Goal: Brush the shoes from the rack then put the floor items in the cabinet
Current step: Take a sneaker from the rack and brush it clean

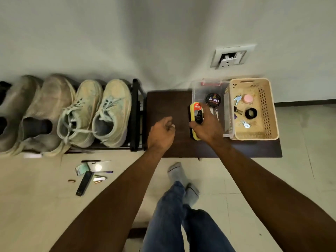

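Sitting along the rack point(135, 113) at the far left are two greyish shoes point(36, 113), with a pair of pale laced sneakers point(94, 111) lying just beside them against the black end frame. Lying on the tiled floor in front of the rack are the floor items point(91, 172): a dark remote, pens, small batteries and a card, grouped close together. Hovering over the dark cabinet top point(167, 106), the left hand point(161, 131) is loosely curling its fingers and holding nothing. Gripping the yellow-backed shoe brush point(196, 122), the right hand point(207, 126) is wrapping its fingers over the brush's back, thumb lying on the near side, bristles facing left; the brush is projecting beyond the fingers at both ends. Sitting behind that hand is a clear plastic box point(209, 88) containing a polish tin point(213, 100). Standing touching the box's right side is a beige basket point(272, 110) holding keys and small objects.
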